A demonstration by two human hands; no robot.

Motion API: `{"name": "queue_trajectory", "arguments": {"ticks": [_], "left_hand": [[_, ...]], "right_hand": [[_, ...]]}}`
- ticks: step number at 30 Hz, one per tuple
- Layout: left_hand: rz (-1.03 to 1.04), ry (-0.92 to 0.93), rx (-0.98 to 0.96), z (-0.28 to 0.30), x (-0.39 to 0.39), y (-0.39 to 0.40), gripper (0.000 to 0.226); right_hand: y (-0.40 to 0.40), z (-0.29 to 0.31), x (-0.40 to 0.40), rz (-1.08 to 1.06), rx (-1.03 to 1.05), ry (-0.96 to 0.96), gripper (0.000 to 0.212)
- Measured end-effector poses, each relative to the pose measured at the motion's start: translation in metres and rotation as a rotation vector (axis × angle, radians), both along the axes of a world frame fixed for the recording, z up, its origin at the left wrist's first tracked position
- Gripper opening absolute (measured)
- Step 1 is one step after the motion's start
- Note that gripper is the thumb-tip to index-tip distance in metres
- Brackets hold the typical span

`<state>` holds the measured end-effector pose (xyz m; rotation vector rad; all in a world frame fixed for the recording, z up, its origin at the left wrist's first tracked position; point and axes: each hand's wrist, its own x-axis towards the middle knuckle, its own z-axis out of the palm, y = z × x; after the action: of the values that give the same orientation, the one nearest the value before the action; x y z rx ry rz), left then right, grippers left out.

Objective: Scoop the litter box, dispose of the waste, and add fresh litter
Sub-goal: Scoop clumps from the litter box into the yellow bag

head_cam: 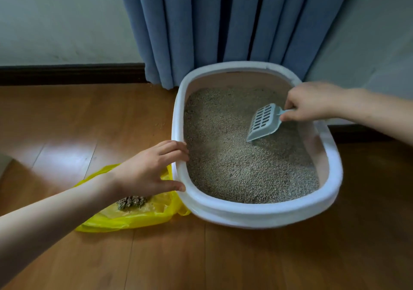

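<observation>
On the wooden floor [245, 263], against the foot of a blue curtain [223, 21], sits a white oval litter box [257, 210] with a broad rolled rim and pale inner walls. It is filled with a bed of grey-beige granular litter [228, 155], uneven on top, lower toward the right side and heaped somewhat at the centre and near edge.

Over the right part of the box, the right hand [312, 102] closes its fingers and thumb round the short handle of a pale grey-blue plastic scoop [263, 121]. The scoop has a slotted bottom with rows of oblong holes and raised side walls; it slants down and to the left from the hand, its front lip touching or dipping into the litter. The handle is almost wholly hidden within the grip.

At the box's left rim, the left hand [147, 169] rests with fingers laid over the top of the rim and the thumb pressed against its outer face lower down, the fingers only slightly bent.

Just beside the box on the left, partly under that hand and forearm, lies a yellow plastic bag [134, 220], spread on the floor with a dark clump of scooped waste [131, 201] on it.
</observation>
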<state>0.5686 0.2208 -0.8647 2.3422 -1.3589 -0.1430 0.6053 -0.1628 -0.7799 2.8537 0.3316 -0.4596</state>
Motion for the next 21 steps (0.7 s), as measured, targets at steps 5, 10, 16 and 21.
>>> {"name": "queue_trajectory", "arguments": {"ticks": [5, 10, 16, 21], "left_hand": [[0.007, -0.002, 0.011, 0.0, -0.001, 0.001, 0.057], [0.02, 0.005, 0.013, 0.0, -0.003, 0.001, 0.057], [0.037, 0.027, 0.033, -0.001, -0.003, 0.002, 0.058], [0.046, 0.026, 0.032, 0.0, -0.006, 0.004, 0.057]], "right_hand": [[0.067, 0.0, -0.006, 0.147, 0.183, 0.036, 0.044], [0.129, -0.033, -0.011, 0.242, 0.249, 0.107, 0.043], [0.132, -0.056, -0.017, 0.317, 0.119, 0.16, 0.043], [0.076, -0.05, -0.024, 0.252, 0.132, 0.174, 0.04]]}}
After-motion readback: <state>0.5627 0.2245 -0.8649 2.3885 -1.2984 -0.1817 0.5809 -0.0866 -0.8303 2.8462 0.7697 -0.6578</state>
